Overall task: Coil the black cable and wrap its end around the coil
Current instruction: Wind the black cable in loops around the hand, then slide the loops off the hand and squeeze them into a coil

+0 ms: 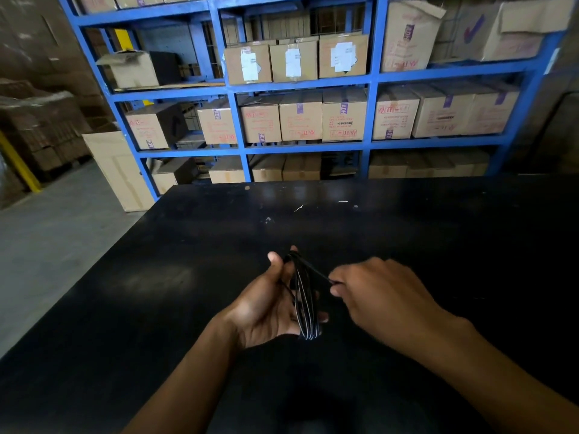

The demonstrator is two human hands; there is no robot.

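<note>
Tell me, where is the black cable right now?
In the head view, the black cable is looped in the left hand, low in the middle, above the black table. The right hand pinches one strand just beside the coil.

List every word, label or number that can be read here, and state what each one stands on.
"ADK": on purple tape on a cardboard box in the blue shelving; repeated on several other boxes.
Red print on those boxes: too blurred to read.
White paper labels on the boxes one shelf up: too small to read.
Black cable and table: no text.
</note>
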